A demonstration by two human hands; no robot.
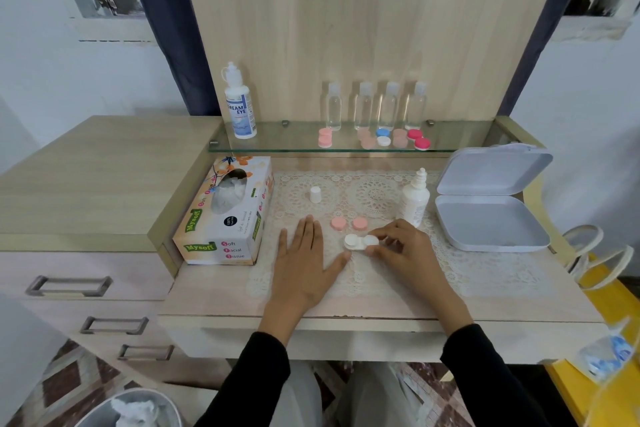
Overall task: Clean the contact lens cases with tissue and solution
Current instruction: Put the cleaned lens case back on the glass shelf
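Tissue box [221,215] stands at the left edge of the lace mat [450,270]; just right of it the left hand [304,260] lies flat, fingers spread, thumb tip touching the white lens case [360,242]; two pink caps [349,224] sit just beyond the case; the right hand [398,246] pinches the case's right end; farther right stand the uncapped solution bottle [415,199] and an open grey box [491,218].

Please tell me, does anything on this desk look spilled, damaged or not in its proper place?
Nothing looks spilled or damaged. The small solution bottle stands uncapped; its white cap stands apart on the lace mat. Two pink lids lie off the white lens case, which fits cleaning. The grey box is open and empty.
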